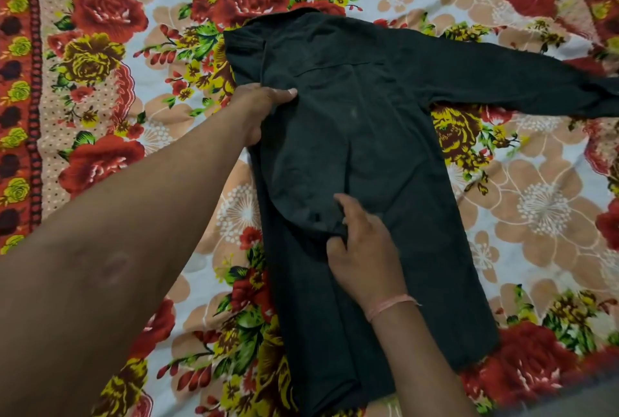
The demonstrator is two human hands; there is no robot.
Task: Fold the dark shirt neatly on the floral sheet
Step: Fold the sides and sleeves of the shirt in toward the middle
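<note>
The dark shirt point(385, 155) lies back-up on the floral sheet point(502, 215), collar at the far end. Its left side and left sleeve are folded inward over the back. The other sleeve point(522, 88) stretches out flat to the right. My left hand point(258, 111) grips the folded left edge near the shoulder, thumb on top of the cloth. My right hand point(361, 249) pinches the cuff end of the folded-in sleeve at the middle of the shirt. A pink thread band circles the right wrist.
The sheet has red roses, yellow flowers and peach blooms, with a red patterned border point(20, 98) along the left. A dark grey surface point(576, 396) shows at the bottom right corner.
</note>
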